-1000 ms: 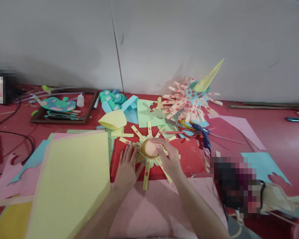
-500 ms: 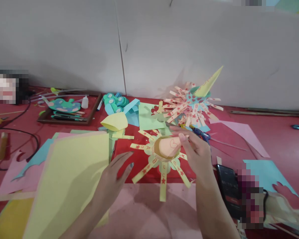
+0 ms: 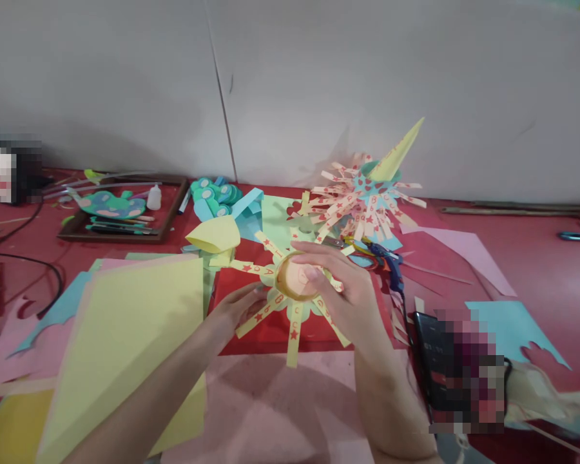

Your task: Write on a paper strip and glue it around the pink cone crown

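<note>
A paper craft [image 3: 290, 303] hangs above a red sheet [image 3: 270, 325]: a peach cone with yellow strips fanning out, marked with red stars and letters. My right hand [image 3: 341, 290] holds it up, fingers curled round the cone's wide rim. My left hand [image 3: 236, 308] reaches in from the left and its fingertips pinch one of the yellow strips at the craft's lower left.
A finished spiky craft with a yellow cone [image 3: 372, 193] stands at the back. Scissors [image 3: 367, 248] lie beside it. A large yellow sheet [image 3: 125, 348] covers the left, a dark phone [image 3: 430, 354] lies at the right, and a tray of tools [image 3: 120, 212] sits at the back left.
The craft was lifted off the red sheet by my right hand and turned. My left hand left the sheet and came back onto a yellow strip.
</note>
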Motion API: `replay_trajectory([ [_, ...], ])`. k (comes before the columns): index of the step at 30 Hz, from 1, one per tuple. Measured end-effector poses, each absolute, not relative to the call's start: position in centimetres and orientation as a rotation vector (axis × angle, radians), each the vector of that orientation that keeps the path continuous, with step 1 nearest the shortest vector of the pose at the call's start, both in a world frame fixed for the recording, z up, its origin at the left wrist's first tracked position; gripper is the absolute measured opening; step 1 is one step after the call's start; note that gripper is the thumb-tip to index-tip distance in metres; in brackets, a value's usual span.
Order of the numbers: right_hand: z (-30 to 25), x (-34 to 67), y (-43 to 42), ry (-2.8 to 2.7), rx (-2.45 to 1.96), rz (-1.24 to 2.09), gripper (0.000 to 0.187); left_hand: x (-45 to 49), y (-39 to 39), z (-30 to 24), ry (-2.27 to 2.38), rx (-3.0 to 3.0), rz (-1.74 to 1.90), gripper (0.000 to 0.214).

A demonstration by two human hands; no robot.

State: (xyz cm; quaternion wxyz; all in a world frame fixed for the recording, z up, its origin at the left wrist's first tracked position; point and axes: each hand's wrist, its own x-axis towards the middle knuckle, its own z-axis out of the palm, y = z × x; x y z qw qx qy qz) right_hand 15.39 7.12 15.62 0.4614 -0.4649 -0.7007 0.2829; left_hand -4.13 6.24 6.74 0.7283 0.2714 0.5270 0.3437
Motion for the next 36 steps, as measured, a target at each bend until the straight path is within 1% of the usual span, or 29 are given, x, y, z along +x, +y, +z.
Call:
replay_trajectory([
  [13, 15.7, 15.3, 7.3, -1.725, -1.1, 0.785, 0.024, -2.9, 7.7, 6.9, 1.181, 0.575, 0.775, 0.028],
  [23, 15.6, 14.7, 7.0, -1.791, -1.036, 0.791, 0.025, -3.1, 7.8, 7.5, 1.201, 0.523, 0.918, 0.031],
  [30, 15.2, 14.3, 7.1, -1.806, -1.028, 0.801, 0.025, -3.1, 7.9, 7.6, 1.154, 0.463, 0.975, 0.024],
  [36, 15.1, 14.3, 7.2, -1.805, -1.055, 0.829, 0.024, -3.2, 8.2, 7.2, 1.282, 0.547, 0.953, 0.032],
])
